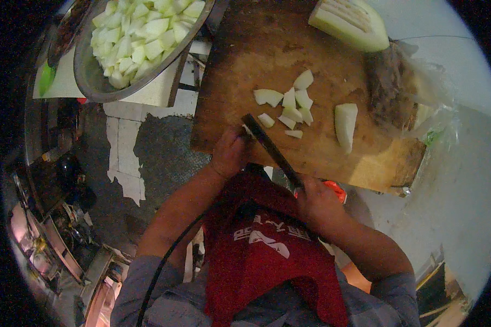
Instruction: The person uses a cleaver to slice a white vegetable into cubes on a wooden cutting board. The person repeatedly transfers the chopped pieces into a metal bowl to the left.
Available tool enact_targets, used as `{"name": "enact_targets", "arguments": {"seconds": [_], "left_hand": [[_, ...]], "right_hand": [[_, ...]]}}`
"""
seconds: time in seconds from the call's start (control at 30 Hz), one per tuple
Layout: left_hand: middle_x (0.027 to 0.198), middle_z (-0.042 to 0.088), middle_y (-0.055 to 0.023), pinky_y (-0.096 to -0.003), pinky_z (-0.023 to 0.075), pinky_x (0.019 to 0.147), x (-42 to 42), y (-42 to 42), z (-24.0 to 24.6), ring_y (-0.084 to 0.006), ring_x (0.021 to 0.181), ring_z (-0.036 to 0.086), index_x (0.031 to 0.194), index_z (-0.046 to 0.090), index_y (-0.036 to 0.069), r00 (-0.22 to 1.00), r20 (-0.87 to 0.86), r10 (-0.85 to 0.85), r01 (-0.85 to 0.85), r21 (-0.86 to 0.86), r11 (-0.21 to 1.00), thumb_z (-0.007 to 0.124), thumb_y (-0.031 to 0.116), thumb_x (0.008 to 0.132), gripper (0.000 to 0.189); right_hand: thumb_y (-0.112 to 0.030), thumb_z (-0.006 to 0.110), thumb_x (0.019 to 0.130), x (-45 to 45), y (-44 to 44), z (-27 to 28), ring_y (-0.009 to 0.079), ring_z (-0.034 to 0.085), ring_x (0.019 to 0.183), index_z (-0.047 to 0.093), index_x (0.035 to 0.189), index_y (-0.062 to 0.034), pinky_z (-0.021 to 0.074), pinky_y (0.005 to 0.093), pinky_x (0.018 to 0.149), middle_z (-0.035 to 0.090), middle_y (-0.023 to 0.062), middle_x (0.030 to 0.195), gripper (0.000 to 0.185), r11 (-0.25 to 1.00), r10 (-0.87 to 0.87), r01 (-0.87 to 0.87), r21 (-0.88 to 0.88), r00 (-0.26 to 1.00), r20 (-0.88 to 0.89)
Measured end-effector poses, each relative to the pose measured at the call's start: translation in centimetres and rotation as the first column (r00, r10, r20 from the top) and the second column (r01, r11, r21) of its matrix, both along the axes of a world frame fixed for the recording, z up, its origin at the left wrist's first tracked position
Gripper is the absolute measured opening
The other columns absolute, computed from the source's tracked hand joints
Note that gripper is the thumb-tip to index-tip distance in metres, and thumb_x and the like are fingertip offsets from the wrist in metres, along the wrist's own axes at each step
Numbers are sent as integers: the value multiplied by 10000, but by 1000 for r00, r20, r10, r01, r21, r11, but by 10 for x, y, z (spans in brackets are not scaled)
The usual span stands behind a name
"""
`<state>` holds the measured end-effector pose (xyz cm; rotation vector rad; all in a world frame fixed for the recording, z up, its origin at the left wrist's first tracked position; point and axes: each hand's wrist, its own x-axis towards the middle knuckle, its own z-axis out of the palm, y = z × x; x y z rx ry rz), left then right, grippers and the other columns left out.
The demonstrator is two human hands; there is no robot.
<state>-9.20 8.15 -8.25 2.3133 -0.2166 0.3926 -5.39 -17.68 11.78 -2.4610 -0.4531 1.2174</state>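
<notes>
My right hand grips the handle end of a knife, seen along its narrow spine, over the near edge of a wooden cutting board. Beside the knife's far end is my left hand, its fingers curled at the board's edge around what looks like a pale piece, mostly hidden. Cut chunks of pale green winter melon lie scattered on the board. To their right rests a longer melon wedge. A large melon section with its pulp showing lies at the far right.
A metal basin heaped with melon chunks stands on a white-topped table at the far left. Clear plastic wrap lies along the board's right side. Something red shows below the board, near my right hand.
</notes>
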Motion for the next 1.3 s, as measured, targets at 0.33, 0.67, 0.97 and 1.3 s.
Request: {"name": "enact_targets", "arguments": {"seconds": [0.33,0.67,0.97,1.3], "left_hand": [[1136,610,-250,-515,549,765,-4,1,-19,-460,953,619,907,564,22,973,-222,-57,77,81,994,734,56,733,246],[1138,615,-254,-499,568,742,-9,-5,-12,-464,990,629,1012,609,10,981,-177,83,-57,146,988,763,153,827,280],[1333,576,-211,-486,518,980,17,-10,-28,-421,1185,591,1342,577,49,848,-505,158,-275,-166,947,868,280,787,668],[1687,220,-198,-547,201,1265,132,-12,62,-434,1551,213,1603,365,128,910,-325,-259,355,286,890,931,453,663,1144]], "right_hand": [[-159,579,981,8,0,-7,482,653,1055,563,1267,11,524,557,911,652,339,1123,333,991,14,-29,-128,993,-117],[-118,595,951,5,-13,-48,457,653,1045,586,1337,-52,532,552,912,634,231,1256,391,998,-30,19,62,984,173],[-111,695,851,6,-61,-4,396,695,989,641,1298,-75,598,485,785,653,185,1246,452,986,145,-167,-7,833,533],[-175,635,998,-72,-98,-41,282,700,864,658,1196,-14,561,435,746,710,109,984,256,634,-773,766,103,630,68]]}}
